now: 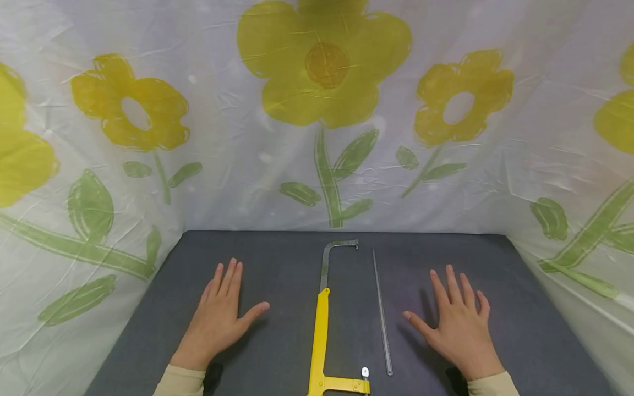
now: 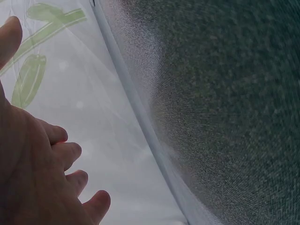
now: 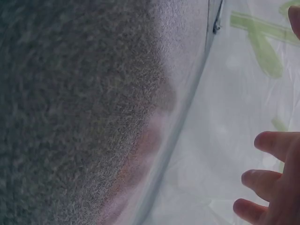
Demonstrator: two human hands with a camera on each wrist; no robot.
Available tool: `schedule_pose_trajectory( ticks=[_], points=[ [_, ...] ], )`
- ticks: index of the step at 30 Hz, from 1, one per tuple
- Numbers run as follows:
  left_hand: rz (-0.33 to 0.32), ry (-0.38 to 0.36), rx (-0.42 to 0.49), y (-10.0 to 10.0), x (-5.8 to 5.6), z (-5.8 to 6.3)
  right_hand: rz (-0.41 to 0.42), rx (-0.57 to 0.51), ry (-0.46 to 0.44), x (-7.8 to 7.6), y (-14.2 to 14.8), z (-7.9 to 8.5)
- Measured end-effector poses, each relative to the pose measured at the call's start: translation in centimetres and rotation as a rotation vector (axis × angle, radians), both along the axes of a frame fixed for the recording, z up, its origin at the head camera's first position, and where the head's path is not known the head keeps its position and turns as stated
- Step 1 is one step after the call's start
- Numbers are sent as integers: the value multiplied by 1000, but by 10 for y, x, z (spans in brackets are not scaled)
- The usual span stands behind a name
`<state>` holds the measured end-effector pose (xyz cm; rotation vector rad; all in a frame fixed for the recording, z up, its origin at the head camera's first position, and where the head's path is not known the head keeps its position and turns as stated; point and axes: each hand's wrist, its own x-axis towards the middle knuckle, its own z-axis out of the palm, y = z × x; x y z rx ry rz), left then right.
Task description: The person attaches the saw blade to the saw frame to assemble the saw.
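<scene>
A hacksaw frame (image 1: 320,330) with a yellow handle and a bare metal bow lies on the dark table between the hands; its lower end is cut off by the head view's bottom edge. Beside it, to the right and apart from it, lies a thin grey hacksaw blade (image 1: 381,313). On the left, my left hand (image 1: 218,316) is spread palm down with nothing in it. My right hand (image 1: 458,324) is likewise spread, to the right of the blade, and holds nothing. Fingers of each hand also show in the wrist views, touching no tool.
The dark grey tabletop (image 1: 277,264) ends at a white sheet (image 1: 223,165) printed with yellow flowers, which stands behind it and along both sides. A wing screw (image 1: 365,373) sits at the front arm of the saw frame.
</scene>
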<state>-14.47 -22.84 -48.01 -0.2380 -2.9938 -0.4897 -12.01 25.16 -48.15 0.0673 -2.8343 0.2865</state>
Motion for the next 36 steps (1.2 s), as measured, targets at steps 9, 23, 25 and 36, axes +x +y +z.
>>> schedule_pose_trajectory(
  ticks=[9, 23, 25, 36],
  points=[
    [-5, 10, 0, 1, -1, 0, -2, -2, 3, 1, -2, 0],
    [-60, 47, 22, 18, -1, 3, 72, -18, -33, -1, -21, 0],
    [-65, 45, 21, 21, 0, 3, 84, -20, -48, -2, -28, -2],
    [-134, 40, 42, 68, -3, 3, 142, -51, -108, -10, -59, 0]
  ],
)
